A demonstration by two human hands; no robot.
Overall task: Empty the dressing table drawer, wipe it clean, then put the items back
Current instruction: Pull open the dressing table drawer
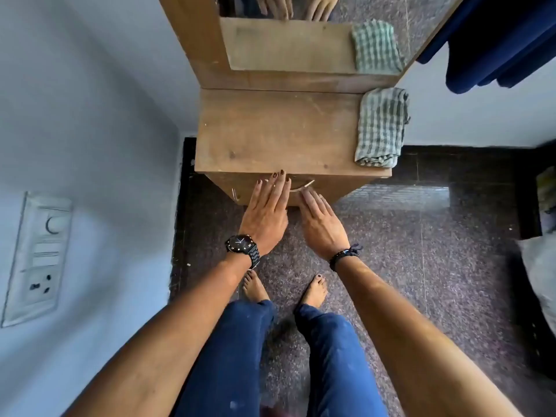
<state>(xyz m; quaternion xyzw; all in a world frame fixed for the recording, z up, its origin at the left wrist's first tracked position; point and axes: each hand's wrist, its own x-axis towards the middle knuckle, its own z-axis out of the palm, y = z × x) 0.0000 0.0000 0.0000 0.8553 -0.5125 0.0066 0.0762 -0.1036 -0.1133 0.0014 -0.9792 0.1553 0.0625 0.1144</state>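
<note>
A wooden dressing table (270, 130) stands against the wall with a mirror above it. Its drawer front (331, 188) is closed and carries a curved metal handle (304, 186). My left hand (266, 210), with a black watch on the wrist, lies with straight fingers against the drawer front by the handle's left end. My right hand (319, 219), fingers straight too, reaches the handle's right part from below. A folded green checked cloth (380, 127) lies on the tabletop's right side. The drawer's contents are hidden.
A switchboard (36, 257) is on the left wall. Dark blue fabric (496, 40) hangs at the upper right. A white bag (541, 272) sits at the right edge on the speckled floor. My bare feet stand just in front of the table.
</note>
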